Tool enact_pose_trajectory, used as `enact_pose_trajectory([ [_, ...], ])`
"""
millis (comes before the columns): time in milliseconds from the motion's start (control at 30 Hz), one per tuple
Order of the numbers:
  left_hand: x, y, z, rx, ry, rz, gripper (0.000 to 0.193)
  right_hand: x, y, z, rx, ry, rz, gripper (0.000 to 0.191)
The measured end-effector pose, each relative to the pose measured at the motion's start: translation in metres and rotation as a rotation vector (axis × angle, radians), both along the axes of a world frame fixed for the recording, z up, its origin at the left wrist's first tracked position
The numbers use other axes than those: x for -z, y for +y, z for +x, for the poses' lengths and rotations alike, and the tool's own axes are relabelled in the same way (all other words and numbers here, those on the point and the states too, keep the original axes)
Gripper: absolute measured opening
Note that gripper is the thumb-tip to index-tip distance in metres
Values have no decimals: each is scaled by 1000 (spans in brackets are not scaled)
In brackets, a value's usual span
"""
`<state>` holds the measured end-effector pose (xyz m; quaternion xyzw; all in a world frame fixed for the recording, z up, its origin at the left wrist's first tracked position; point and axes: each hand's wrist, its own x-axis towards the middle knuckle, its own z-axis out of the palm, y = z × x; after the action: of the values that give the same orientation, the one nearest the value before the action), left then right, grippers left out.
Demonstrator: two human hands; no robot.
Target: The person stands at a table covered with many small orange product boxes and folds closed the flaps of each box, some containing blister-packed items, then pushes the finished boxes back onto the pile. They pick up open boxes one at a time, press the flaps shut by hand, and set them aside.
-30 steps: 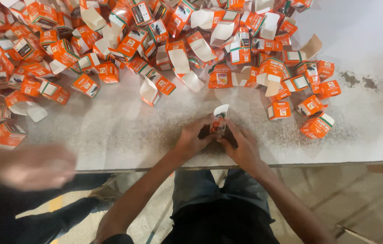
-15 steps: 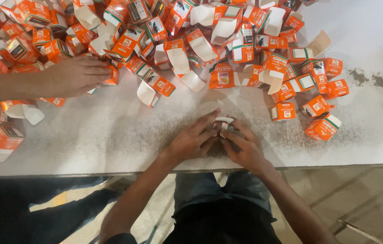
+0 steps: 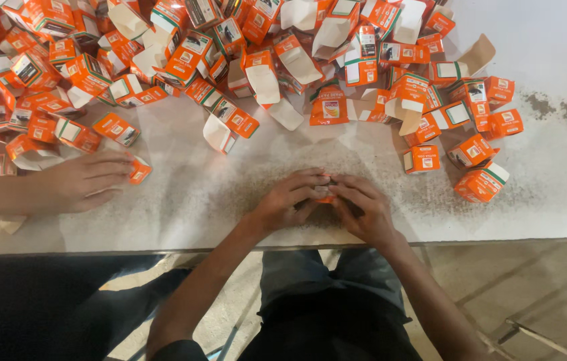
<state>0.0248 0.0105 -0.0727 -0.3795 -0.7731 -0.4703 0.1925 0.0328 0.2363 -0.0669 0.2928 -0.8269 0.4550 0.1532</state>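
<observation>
Both hands meet at table's near edge: left hand (image 3: 288,200) and right hand (image 3: 362,208) cupped over a small orange carton (image 3: 327,196), mostly hidden | co-worker's hand (image 3: 83,179) flat at left, fingertips touching an orange carton (image 3: 139,171) | heap of orange-and-white cartons (image 3: 230,53) across far side | white table (image 3: 551,194), dark specks.

Small orange carton (image 3: 327,195), mostly hidden, seemingly flattened, low on the white table's near edge.

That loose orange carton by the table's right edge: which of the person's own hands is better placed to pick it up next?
Probably the right hand: the loose carton lies on its side of the table. The left hand sits farther away; both cup a small carton.
</observation>
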Motion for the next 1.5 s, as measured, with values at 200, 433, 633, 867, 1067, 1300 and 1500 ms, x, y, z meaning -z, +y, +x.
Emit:
enact_pose_trajectory([
  [200, -4, 1, 1, -4, -29, 40, 29, 0, -3, 2, 5, 40, 10, 28],
  [433, 1, 2, 3, -40, -98, 28, 26, 1, -6, 5, 55, 90, 65, 21],
  [633, -1, -1, 5, -28, -53, -47, 25, 4, -4, 6, 37, 76, 45, 20],
  [867, -4, -5, 4, 12, -111, -51, 24, 7, -2, 5, -44, 50, 62, 25],
  [1067, 3, 2, 14, -138, -100, -76, 21, 10, -1, 5, 9, 8, 3, 21],
  [1300, 6, -3, 13, -36, -4, -120, 28, 10, 0, 8, 20, 47, 73, 23],
  [1500, -1, 2, 16, -98, 6, -297, 28, 5, 3, 7, -43, 43, 123, 24],
])
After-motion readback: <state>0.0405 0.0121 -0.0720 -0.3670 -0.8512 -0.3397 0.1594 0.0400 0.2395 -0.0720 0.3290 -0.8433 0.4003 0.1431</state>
